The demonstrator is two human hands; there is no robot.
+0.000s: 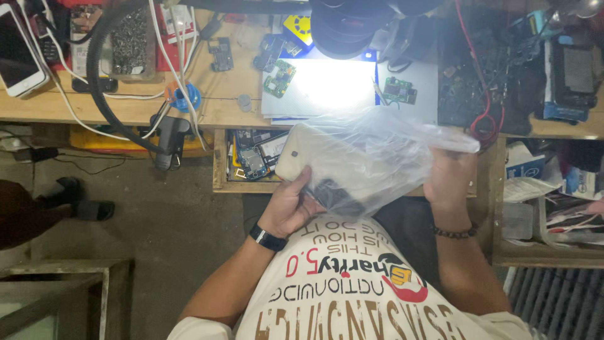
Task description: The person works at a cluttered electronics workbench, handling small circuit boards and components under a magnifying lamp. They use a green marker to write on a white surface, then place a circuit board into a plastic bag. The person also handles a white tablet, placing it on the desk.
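Over the open drawer (221, 165) at the workbench (214, 101) edge, left hand (290, 206) fingers clamped on a white phone (314, 158) half inside a clear plastic bag (384, 157), right hand (448, 177) pinching the bag's far side; bagging or unbagging appears under way, so the bag mouth likely needs holding wide.

— Clear plastic bag (384, 157): thin, crinkled film, glossy where the lamp light catches. Inside, a white phone (314, 157) with a smooth, satin-looking back, pinched by the fingers (301, 189) of the left hand (289, 204).

— And the desk (220, 94)?

— Pale wood, matt, worn and scuffed (bare grain at the front edge). Green circuit boards (279, 77) on top, dull with small shiny parts. Grey work mat (333, 88), smooth, washed out by glare.

— Wrists?

— Left: black band (268, 238), smooth and matt, rubbery-looking. Right: dark bead bracelet (454, 233), slight sheen. White cloth shirt (352, 283), soft, with flat printed lettering.

— Floor (176, 214)?

— Grey, rough and matt, like concrete.
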